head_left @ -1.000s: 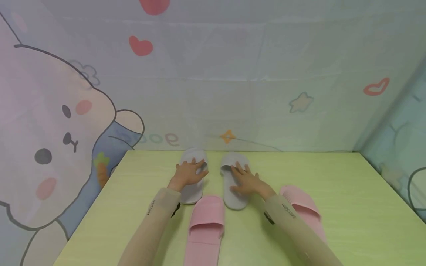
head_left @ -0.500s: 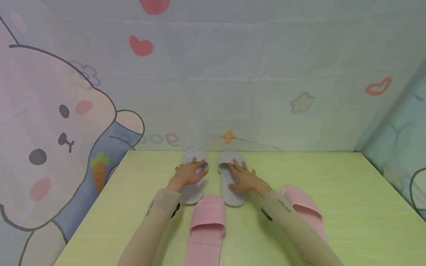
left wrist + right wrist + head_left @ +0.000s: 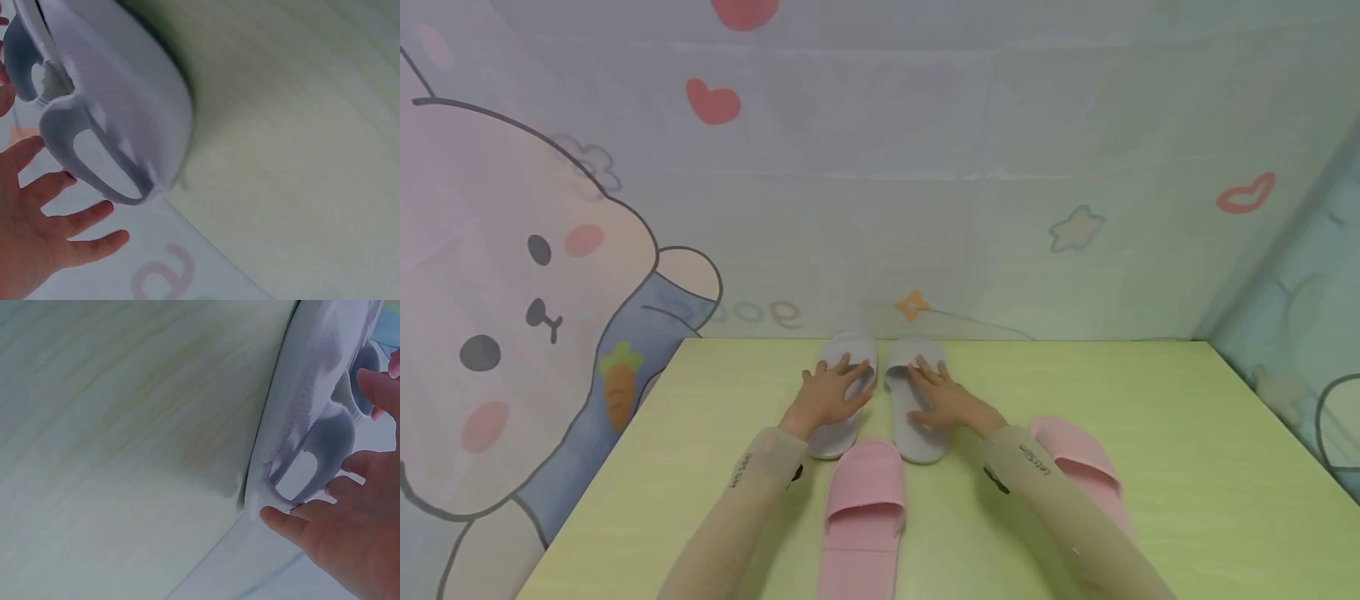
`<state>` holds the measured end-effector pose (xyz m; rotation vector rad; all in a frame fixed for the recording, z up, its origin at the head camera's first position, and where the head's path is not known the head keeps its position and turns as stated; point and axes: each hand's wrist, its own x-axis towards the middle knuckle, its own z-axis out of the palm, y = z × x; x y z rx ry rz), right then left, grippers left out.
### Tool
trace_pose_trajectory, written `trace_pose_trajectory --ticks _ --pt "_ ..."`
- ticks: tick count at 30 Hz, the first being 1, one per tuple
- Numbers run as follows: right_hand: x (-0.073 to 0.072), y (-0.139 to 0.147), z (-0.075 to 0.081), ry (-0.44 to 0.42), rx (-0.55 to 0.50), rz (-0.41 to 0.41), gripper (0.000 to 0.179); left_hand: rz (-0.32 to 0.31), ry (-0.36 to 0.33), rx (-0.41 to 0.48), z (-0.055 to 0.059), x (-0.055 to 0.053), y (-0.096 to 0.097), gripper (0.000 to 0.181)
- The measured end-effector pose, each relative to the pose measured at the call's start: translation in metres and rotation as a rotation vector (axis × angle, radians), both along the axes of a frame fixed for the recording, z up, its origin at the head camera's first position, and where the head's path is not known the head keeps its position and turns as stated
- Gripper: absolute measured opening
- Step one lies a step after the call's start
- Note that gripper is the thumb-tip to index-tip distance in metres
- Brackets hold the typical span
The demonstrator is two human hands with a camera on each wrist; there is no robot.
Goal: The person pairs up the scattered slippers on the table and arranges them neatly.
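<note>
Your left hand [image 3: 829,398] lies over the left grey slipper [image 3: 850,347], and your right hand [image 3: 951,404] lies over the right grey slipper [image 3: 914,352]. Both slippers are at the far edge of the table [image 3: 1165,417], toes towards the printed backdrop [image 3: 962,233]. Your fingers are spread and mostly straight on both hands, curled round nothing; in the wrist views their tips reach the rear rims of the straps and seem to touch them, though how hard they press you cannot tell from here.

The grey pair looks close to done: the two slippers sit side by side with their toes almost level, parted by a narrow gap that appears slimmer at the toes than at the heels. What seems left there is closing that gap, if they are meant to touch, and lifting your hands away.

The pink pair looks unmatched. The left pink slipper [image 3: 867,483] lies between your forearms, its toe right by the left grey heel; you cannot tell whether they touch. The right pink slipper [image 3: 1078,454] lies well apart from its mate, slanted and partly hidden by your right sleeve [image 3: 1060,508]. Neither is in your hands, so bringing those two together probably remains.
</note>
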<state>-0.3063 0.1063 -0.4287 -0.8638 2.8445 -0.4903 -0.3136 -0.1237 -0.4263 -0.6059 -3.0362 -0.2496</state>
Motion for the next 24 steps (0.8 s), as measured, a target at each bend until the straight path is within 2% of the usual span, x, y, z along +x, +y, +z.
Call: trace_pose_trajectory --ticks 6,11,17,20,21,24 --pt "-0.002 -0.007 -0.003 0.012 0.013 0.013 0.075 -0.056 0.083 0.026 -0.011 -0.002 -0.010 0.053" --pt "-0.002 -0.010 -0.005 0.015 0.006 0.005 0.075 -0.063 0.113 0.034 -0.018 -0.002 -0.013 0.053" --pt "-0.004 -0.012 -0.006 -0.020 -0.019 0.007 0.075 -0.042 0.089 0.058 -0.016 0.000 -0.010 0.052" --pt "-0.014 -0.011 -0.013 -0.045 -0.033 -0.001 0.078 -0.018 0.056 0.058 -0.013 0.000 -0.007 0.052" --pt "-0.024 -0.009 -0.025 -0.024 -0.048 0.013 0.081 -0.014 0.049 0.059 -0.013 0.000 -0.007 0.053" --pt "-0.030 -0.008 -0.030 -0.037 -0.043 0.002 0.084 0.001 0.025 0.058 -0.011 -0.001 -0.005 0.053"
